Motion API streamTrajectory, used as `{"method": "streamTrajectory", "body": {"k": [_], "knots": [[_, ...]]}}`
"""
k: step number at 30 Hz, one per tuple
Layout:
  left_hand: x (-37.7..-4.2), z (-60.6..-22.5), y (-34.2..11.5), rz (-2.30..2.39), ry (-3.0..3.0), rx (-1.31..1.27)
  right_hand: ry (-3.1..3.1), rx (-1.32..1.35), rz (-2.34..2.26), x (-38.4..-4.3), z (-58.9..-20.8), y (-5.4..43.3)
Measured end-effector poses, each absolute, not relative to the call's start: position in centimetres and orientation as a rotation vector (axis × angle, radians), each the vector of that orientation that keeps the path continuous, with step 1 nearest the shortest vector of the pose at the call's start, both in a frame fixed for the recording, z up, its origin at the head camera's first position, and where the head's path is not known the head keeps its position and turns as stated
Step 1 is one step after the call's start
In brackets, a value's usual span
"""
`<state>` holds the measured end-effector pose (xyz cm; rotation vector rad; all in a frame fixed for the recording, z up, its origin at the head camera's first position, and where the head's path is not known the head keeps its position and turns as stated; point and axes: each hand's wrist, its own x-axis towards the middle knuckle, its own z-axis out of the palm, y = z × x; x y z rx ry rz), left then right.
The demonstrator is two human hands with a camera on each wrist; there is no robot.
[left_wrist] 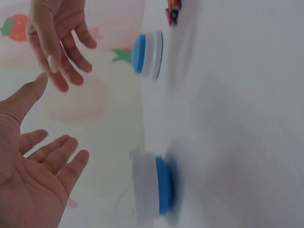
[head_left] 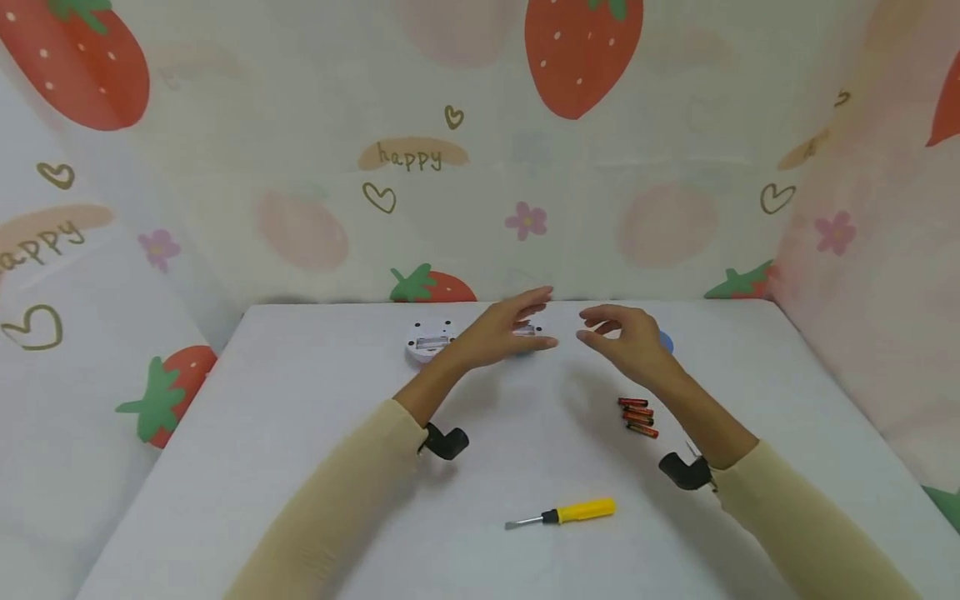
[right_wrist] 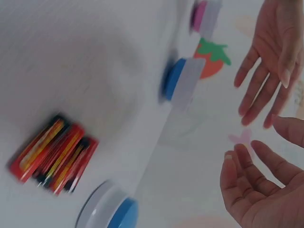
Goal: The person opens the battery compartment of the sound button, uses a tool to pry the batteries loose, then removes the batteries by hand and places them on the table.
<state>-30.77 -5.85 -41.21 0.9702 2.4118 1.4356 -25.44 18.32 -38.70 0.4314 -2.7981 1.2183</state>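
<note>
Both hands hover above the far part of the table, fingers spread or loosely bent, holding nothing. My left hand (head_left: 497, 335) partly covers a white round device (head_left: 534, 342) that lies with its battery compartment facing up; the left wrist view shows its blue underside (left_wrist: 164, 185). Left of that hand is a similar white device (head_left: 417, 353), whose bottom looks pink (right_wrist: 199, 16) in the right wrist view. My right hand (head_left: 632, 340) faces the left one across a small gap. Behind it, mostly hidden, sits a blue-topped device (head_left: 667, 342), seen whole as a white-and-blue puck (left_wrist: 151, 54).
Several red-and-black batteries (head_left: 638, 417) lie side by side below the right hand. A yellow-handled screwdriver (head_left: 587, 510) rests near the table's front, its metal tip pointing left. A strawberry-print curtain (head_left: 480, 233) stands along the back and sides of the white table (head_left: 315, 375).
</note>
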Motion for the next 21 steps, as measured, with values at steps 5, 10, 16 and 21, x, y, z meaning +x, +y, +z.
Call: {"method": "streamTrajectory", "body": {"k": [5,10,16,21], "knots": [[-31.0,-42.0,-2.1,1.378,2.341,0.998,-2.840,0.327,1.135,-25.8,-38.8,21.5],[-31.5,-43.4,1.1,1.290,2.318,0.965,-2.930,0.219,1.027,-27.0,-38.9,25.1],[-32.5,-44.7,4.2,1.089,2.401,0.906,-3.063,0.073,0.892,-28.5,-39.5,28.1],[-33.2,-44.9,6.1,0.952,2.462,0.874,-3.170,0.019,0.904,-29.5,-40.6,29.6]]}}
